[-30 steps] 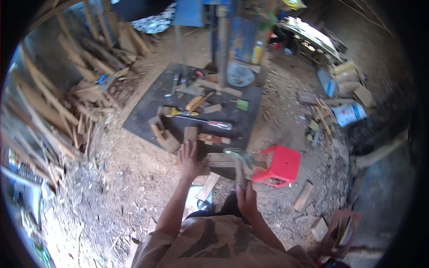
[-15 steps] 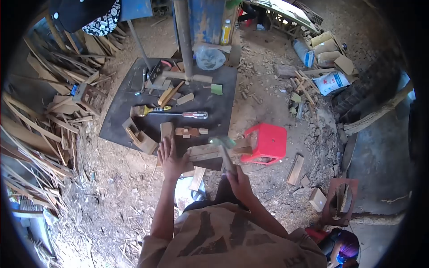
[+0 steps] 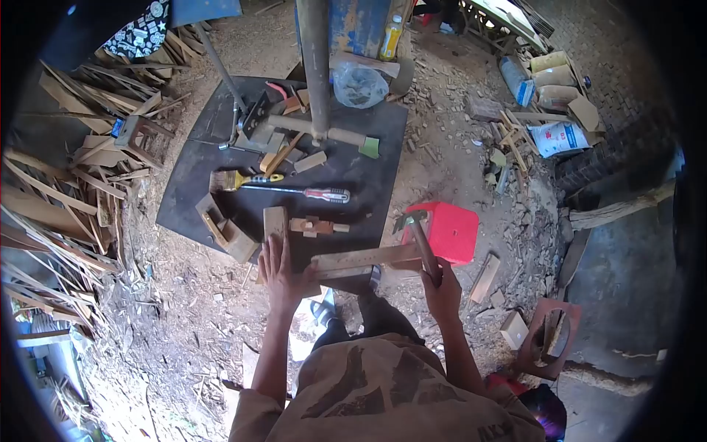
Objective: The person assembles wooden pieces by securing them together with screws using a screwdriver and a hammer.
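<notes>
My left hand (image 3: 278, 276) grips a wooden piece at its corner. Its fingers press over an upright block (image 3: 275, 221), and the thumb reaches onto the long plank (image 3: 361, 258) running out to the right. In my right hand (image 3: 443, 292) is a hammer, fingers wrapped round its wooden handle (image 3: 424, 248). The metal hammer head (image 3: 409, 219) is raised over the right end of the plank, in front of the red stool. A small jointed wooden piece (image 3: 318, 226) lies just beyond the plank, and an angled wooden piece (image 3: 225, 228) sits left of my left hand.
On the dark tabletop (image 3: 199, 191) lie a screwdriver (image 3: 326, 195), a brush (image 3: 228, 180) and wood offcuts. A post (image 3: 314, 74) rises through the far side, beside a plastic bag (image 3: 359, 85). A red stool (image 3: 453, 232) stands right. Scrap wood (image 3: 66, 199) is piled left.
My right hand and the hammer have moved right, toward the plank's far end and the stool. My left hand stays on the wooden piece. The view has shifted slightly.
</notes>
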{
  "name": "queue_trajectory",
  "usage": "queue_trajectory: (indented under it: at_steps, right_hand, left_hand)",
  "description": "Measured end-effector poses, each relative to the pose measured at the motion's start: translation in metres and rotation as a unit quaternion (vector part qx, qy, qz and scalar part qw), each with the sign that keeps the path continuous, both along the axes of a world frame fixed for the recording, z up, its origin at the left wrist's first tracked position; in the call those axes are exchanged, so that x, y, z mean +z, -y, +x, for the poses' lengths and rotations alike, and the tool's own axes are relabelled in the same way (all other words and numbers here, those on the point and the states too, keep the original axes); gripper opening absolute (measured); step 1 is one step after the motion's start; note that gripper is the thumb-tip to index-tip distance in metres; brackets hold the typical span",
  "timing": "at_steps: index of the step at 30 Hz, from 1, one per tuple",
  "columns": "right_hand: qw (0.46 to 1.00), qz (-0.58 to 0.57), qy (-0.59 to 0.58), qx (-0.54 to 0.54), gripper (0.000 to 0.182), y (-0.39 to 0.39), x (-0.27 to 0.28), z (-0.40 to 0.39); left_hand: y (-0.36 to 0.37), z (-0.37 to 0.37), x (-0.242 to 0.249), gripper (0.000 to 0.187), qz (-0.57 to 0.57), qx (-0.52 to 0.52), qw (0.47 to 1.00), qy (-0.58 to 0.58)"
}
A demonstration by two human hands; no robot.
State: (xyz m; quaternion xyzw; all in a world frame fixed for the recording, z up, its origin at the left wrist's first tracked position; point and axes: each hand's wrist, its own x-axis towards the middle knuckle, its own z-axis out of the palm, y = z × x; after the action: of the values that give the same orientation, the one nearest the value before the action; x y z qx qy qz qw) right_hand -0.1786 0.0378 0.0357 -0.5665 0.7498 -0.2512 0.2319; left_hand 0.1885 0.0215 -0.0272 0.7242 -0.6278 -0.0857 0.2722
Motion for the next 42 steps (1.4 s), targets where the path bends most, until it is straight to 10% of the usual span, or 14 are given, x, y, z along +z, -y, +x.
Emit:
queue_trajectory:
  at_steps: [8, 17, 42]
  right_hand:
    - [0.987, -0.086, 0.019, 0.137, 0.053, 0.121, -0.045, -0.007]
    - [0.964, -0.108, 0.07, 0.233, 0.06, 0.224, -0.053, 0.032]
    - [0.97, -0.132, 0.064, 0.192, 0.049, 0.125, -0.04, -0.018]
  left_hand:
    - [0.006, -0.024, 0.038, 0.057, 0.039, -0.104, 0.993, -0.039]
    - [0.02, -0.05, 0.041, 0.062, 0.084, -0.138, 0.986, -0.03]
    - [0.026, -0.033, -0.001, 0.036, 0.0, -0.282, 0.958, 0.047]
